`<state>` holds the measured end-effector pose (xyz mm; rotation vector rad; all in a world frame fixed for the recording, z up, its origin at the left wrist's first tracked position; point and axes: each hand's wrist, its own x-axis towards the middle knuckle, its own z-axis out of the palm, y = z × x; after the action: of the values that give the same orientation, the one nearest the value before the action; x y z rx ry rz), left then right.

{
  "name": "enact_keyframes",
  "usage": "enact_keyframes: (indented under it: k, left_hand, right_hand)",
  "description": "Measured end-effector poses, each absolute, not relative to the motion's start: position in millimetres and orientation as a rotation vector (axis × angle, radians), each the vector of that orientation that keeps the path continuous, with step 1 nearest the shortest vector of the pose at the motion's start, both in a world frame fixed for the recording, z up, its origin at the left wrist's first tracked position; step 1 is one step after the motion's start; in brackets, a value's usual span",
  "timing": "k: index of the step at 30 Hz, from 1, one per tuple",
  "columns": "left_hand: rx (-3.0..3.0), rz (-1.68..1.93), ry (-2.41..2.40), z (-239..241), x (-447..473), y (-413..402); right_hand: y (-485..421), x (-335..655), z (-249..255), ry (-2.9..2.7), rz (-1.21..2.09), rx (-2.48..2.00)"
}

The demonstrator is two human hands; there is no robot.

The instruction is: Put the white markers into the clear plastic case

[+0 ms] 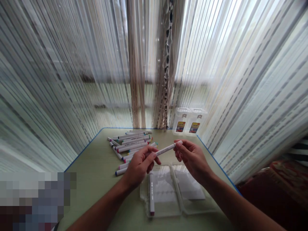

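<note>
Pinching a white marker [166, 149] at frame centre, the left hand [139, 166] holds its lower-left end and the right hand [192, 158] its upper-right tip, the long axis slanting between them above the open case [187, 187].

- Left hand [139, 166]: knuckles up, fingers curled, thumb and forefinger pinching the near end of a marker [166, 149].
- Right hand [192, 158]: palm turned toward the left hand, fingertips closed on the marker's far end, opposite the left grip.
- Left forearm [103, 205] and right forearm [231, 202]: bare, converging from below the grip.
- Right wrist seems slightly bent back.
</note>
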<state>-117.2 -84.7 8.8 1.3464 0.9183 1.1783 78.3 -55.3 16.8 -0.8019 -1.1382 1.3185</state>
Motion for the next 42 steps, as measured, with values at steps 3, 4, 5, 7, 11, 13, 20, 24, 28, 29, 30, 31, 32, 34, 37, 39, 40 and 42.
enact_keyframes:
  k: [3,4,5,7,11,13,20,24,28,29,30,31,32,34,37,39,40,42]
  left_hand:
    - [1.442,1.03,0.892,8.5,-110.2,-91.9]
    - [1.466,0.998,0.89,8.4,-107.9,-94.4]
    - [1.489,0.975,0.892,8.1,-106.0,-96.5]
    - [1.557,0.954,0.926,7.6,-104.4,-99.0]
    - [1.66,1.045,1.057,8.6,-111.0,-95.4]
    - [1.577,1.172,1.049,11.1,-117.0,-91.4]
    - [1.29,1.341,0.821,17.9,-126.4,-86.4]
    - [1.233,1.342,0.769,13.9,-127.3,-85.7]
    - [1.187,1.322,0.668,12.4,-128.4,-85.1]
    - [1.181,1.317,0.645,12.8,-128.4,-85.3]
    - [1.178,1.31,0.625,13.3,-128.3,-85.5]
    - [1.177,1.3,0.608,14.0,-128.1,-85.9]
    - [1.177,1.29,0.594,14.8,-127.8,-86.3]
    - [1.17,1.273,0.574,16.2,-127.4,-87.1]
    - [1.152,1.262,0.553,17.7,-127.4,-88.2]
    - [1.152,1.257,0.544,18.1,-127.9,-88.6]
    - [1.155,1.252,0.542,18.1,-128.2,-88.8]
    - [1.155,1.241,0.543,17.9,-128.9,-88.9]
  right_hand:
    - [-57.6,77.5,16.5,-1.193,1.388,-0.791]
    - [-58.8,76.9,15.6,-1.24,1.406,-0.793]
    - [-60.0,76.2,14.6,-1.294,1.412,-0.798]
    - [-62.6,74.6,13.3,-1.417,1.401,-0.81]
    - [-68.2,73.6,15.0,-1.608,1.328,-0.802]
    - [-71.1,74.4,17.2,-1.713,1.284,-0.816]
    - [-74.5,77.1,22.8,-1.93,1.068,-0.848]
    - [-69.7,78.9,21.3,-1.709,1.155,-0.909]
    - [-64.6,80.3,18.4,-1.423,1.303,-0.89]
    - [-63.6,80.4,17.9,-1.377,1.337,-0.867]
    - [-62.7,80.3,17.5,-1.335,1.378,-0.842]
    - [-61.9,80.2,17.3,-1.296,1.423,-0.82]
    - [-61.3,80.1,17.2,-1.259,1.469,-0.799]
    - [-60.6,80.0,17.1,-1.201,1.56,-0.767]
    - [-60.9,80.5,17.2,-1.156,1.672,-0.751]
    - [-61.7,81.0,17.3,-1.147,1.726,-0.745]
    - [-62.1,81.2,17.4,-1.144,1.741,-0.743]
    - [-62.6,81.3,17.7,-1.146,1.748,-0.746]
